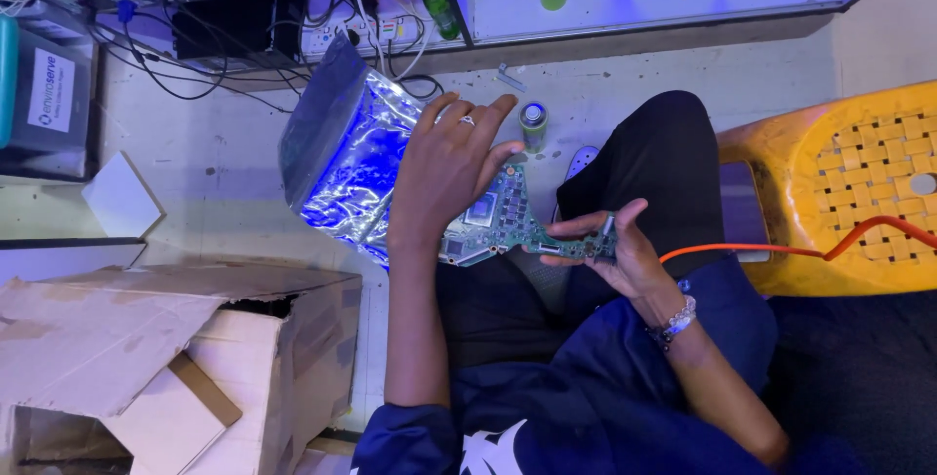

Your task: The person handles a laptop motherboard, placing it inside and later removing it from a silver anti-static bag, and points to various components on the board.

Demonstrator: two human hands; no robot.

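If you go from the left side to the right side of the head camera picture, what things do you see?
Cardboard box → shiny silver bag → left hand → green circuit board → right hand → orange cable → yellow woven stool.

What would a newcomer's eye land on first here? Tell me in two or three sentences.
First, the green circuit board at centre, held over the person's lap by the left hand and right hand. Just left of it, a shiny anti-static bag glows blue on the floor. At the right edge sits a yellow woven stool crossed by an orange cable; a torn cardboard box fills the lower left.
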